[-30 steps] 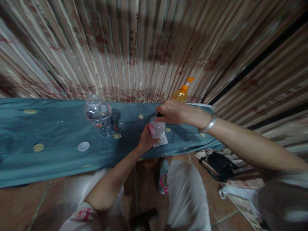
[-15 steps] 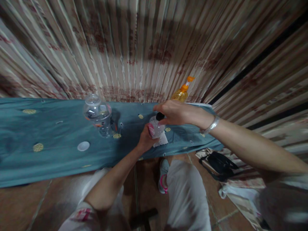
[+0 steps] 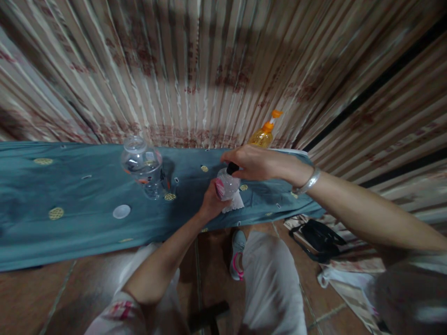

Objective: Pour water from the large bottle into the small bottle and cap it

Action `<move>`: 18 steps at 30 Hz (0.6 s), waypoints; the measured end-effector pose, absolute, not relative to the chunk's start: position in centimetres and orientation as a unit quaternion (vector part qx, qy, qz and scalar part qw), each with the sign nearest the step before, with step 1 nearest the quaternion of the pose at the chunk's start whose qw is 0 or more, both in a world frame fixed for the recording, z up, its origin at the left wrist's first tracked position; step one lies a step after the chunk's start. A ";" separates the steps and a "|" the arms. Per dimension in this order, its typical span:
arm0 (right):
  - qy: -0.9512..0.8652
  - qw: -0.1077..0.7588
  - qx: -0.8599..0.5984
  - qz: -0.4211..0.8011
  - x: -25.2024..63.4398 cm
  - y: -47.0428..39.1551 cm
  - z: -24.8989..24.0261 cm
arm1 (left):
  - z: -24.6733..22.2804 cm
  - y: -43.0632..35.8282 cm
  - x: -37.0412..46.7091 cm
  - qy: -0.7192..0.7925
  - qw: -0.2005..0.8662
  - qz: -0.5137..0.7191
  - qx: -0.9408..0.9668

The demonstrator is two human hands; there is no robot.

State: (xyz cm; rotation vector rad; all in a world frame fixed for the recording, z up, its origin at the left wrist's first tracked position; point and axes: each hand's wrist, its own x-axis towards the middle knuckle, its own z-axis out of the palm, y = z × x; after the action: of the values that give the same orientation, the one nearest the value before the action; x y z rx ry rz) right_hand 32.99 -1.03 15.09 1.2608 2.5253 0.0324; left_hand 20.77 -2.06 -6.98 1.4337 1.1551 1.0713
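Note:
My left hand [image 3: 211, 203] is wrapped round a small clear bottle [image 3: 229, 184] with a pink patch on its side. The bottle is tilted a little above the cloth. Its black cap [image 3: 232, 168] sits at the top, between the thumb and fingers of my right hand [image 3: 254, 163], which comes over from the right. Whether the cap is loose on the neck I cannot tell. A white piece of paper [image 3: 237, 202] lies just under the bottle, partly hidden by it.
A large clear plastic jar [image 3: 145, 170] stands open on the teal cloth [image 3: 94, 186], a white lid [image 3: 121, 211] in front of it. Behind my right hand is an orange pump bottle [image 3: 262, 137]. A pleated curtain [image 3: 167, 70] backs the table; a black bag [image 3: 319, 237] lies on the floor.
Both hands stay on the bottle in nearly the same place. My right hand and wrist have shifted very slightly at the cap.

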 end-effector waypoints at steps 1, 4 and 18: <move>0.879 0.163 0.447 0.019 32.9 -1.0 15.1 | -7.0 -2.1 20.8 0.475 0.486 0.439 0.587; 0.864 0.168 0.472 0.049 32.7 -1.1 14.9 | -6.9 -2.1 20.7 0.477 0.488 0.441 0.583; 0.870 0.147 0.471 0.024 32.6 -1.6 15.0 | -7.0 -2.0 20.8 0.471 0.480 0.450 0.587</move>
State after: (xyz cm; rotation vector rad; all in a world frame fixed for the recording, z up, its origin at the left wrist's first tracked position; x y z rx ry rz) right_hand 32.62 -1.63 15.02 1.3558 2.5028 0.0686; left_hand 20.83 -2.04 -7.05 1.4333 1.1494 1.0986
